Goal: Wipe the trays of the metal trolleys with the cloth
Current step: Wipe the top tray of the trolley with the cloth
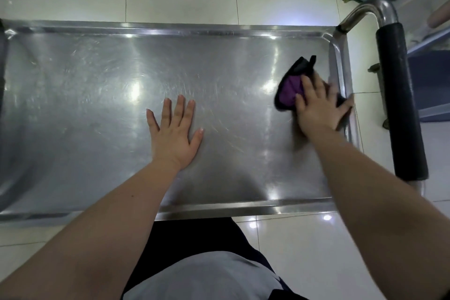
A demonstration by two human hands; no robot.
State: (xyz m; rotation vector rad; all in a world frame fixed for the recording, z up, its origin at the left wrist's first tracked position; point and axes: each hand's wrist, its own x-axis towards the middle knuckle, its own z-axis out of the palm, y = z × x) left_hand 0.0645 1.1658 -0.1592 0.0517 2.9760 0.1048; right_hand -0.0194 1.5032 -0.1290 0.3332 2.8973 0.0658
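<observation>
Two bare hands lie on the shiny rectangular steel tray [85,95] of a metal trolley: the left hand [174,134] rests flat near its middle, fingers straight and spread, holding nothing. The right hand [319,107], fingers likewise straight, presses the purple-and-black cloth [288,92] onto the tray's right end, just beside the raised rim and near the black-padded push handle [399,100].

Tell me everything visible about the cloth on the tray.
The cloth is purple with black edging, soft fabric, crumpled into a bunch. It lies on the metal tray near its right end, beside the raised rim. The right hand presses flat on it, hiding its right part; black corners poke out on the far side.
</observation>
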